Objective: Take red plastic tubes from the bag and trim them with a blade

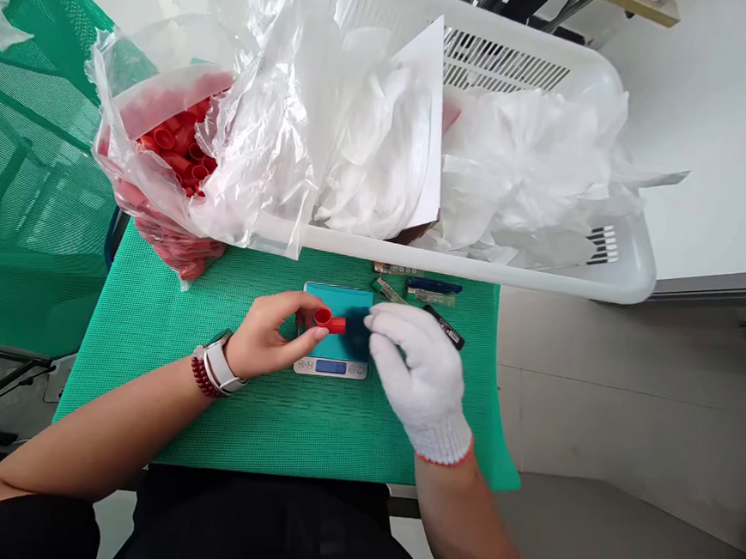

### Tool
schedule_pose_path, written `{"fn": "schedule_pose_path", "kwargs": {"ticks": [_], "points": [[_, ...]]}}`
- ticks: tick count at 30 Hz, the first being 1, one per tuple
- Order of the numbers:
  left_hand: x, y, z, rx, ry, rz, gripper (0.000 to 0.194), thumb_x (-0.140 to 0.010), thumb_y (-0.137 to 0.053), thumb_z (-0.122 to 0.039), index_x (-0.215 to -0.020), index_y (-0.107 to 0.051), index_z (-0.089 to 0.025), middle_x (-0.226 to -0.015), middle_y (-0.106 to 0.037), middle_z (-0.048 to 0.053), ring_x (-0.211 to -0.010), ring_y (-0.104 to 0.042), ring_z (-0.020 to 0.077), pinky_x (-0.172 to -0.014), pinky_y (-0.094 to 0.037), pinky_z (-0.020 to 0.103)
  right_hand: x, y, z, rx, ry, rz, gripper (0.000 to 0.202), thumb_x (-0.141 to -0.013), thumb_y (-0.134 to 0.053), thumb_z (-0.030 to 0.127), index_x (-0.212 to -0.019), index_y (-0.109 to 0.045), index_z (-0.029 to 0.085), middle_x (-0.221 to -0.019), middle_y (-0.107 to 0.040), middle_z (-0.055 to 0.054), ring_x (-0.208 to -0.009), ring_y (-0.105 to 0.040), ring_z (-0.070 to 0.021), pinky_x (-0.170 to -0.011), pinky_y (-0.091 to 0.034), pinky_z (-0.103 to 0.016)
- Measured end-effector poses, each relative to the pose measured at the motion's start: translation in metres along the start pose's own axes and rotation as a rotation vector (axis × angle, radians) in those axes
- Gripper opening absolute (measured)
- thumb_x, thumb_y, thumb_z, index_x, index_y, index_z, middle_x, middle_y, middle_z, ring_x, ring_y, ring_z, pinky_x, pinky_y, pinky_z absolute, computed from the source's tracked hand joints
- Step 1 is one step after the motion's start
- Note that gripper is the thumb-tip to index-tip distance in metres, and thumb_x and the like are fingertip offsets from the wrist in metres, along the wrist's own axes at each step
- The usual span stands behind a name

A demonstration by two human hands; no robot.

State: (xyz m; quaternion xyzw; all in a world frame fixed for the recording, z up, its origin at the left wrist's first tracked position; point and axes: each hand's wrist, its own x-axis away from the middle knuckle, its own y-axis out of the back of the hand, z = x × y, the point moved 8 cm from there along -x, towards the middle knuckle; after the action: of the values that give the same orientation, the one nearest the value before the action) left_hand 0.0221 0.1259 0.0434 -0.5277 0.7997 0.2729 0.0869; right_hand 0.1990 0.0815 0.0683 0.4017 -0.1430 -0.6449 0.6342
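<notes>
Right hand [419, 361], 5 o'clock from centre: white knitted glove [431, 400], ribbed cuff [444, 440], orange-red hem. Left hand [271, 332], 8 o'clock: ungloved; wrist fitted with white watch strap [219, 362] and, elbow-side, dark red bead bracelet [201, 377]. Clothing [251, 520], 6 o'clock: black, faint lettering [314, 535]; left sleeve [23, 532], 8 o'clock: black, short.

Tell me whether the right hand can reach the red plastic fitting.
Likely yes: the gloved right hand is close by, nothing visible blocks the free end of the red plastic fitting, and the left hand holds the other end.
</notes>
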Motion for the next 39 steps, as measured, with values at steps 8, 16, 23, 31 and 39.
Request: {"fn": "schedule_pose_path", "kwargs": {"ticks": [8,16,23,31,39], "points": [[0.001,-0.002,0.009,0.004,0.054,0.007,0.018,-0.094,-0.061,-0.027,-0.108,-0.065,-0.017,-0.085,-0.075,0.004,-0.071,-0.070,0.0130,-0.066,-0.055,0.023,0.001,-0.026,0.008,-0.301,-0.042,-0.002,0.026,-0.089,-0.059,0.007,-0.109,-0.067,0.021,-0.109,-0.069,-0.006,-0.104,-0.066,-0.0175,-0.092,-0.057,-0.036],[0.001,0.000,-0.007,-0.037,-0.030,-0.031,0.017,-0.092,-0.063,-0.022,-0.109,-0.063,-0.018,-0.090,-0.075,0.004,-0.074,-0.070,0.0127,-0.069,-0.057,0.023,0.001,-0.024,0.027,-0.138,0.253,0.026,0.034,-0.084,-0.064,0.006,-0.115,-0.064,0.019,-0.109,-0.070,-0.010,-0.103,-0.066,-0.0247,-0.087,-0.058,-0.045],[0.005,-0.003,-0.014,0.127,0.113,0.014,0.019,-0.090,-0.069,-0.036,-0.092,-0.066,-0.017,-0.077,-0.073,0.003,-0.065,-0.067,0.0121,-0.059,-0.054,0.022,0.007,-0.009,0.047,0.003,0.417,-0.014,0.037,-0.078,-0.072,0.007,-0.113,-0.064,0.016,-0.108,-0.072,-0.012,-0.101,-0.068,-0.0273,-0.085,-0.059,-0.048],[0.032,-0.029,-0.016,0.370,0.409,0.077,0.026,-0.096,-0.056,-0.041,-0.087,-0.060,-0.016,-0.068,-0.066,0.002,-0.058,-0.060,0.0109,-0.053,-0.049,0.021,0.030,0.001,0.064,0.037,0.458,-0.061,0.037,-0.077,-0.074,0.007,-0.112,-0.065,0.015,-0.107,-0.072,-0.013,-0.102,-0.067,-0.0267,-0.088,-0.057,-0.045],[0.072,-0.024,-0.065,-0.020,0.054,-0.161,0.016,-0.089,-0.068,-0.033,-0.090,-0.057,-0.020,-0.072,-0.062,-0.001,-0.061,-0.055,0.0102,-0.059,-0.047,0.022,0.079,-0.055,0.024,-0.842,-0.310,0.077,0.014,-0.094,-0.052,0.022,-0.096,-0.065,0.023,-0.091,-0.065,-0.003,-0.081,-0.063,-0.0158,-0.071,-0.055,-0.030]]}}
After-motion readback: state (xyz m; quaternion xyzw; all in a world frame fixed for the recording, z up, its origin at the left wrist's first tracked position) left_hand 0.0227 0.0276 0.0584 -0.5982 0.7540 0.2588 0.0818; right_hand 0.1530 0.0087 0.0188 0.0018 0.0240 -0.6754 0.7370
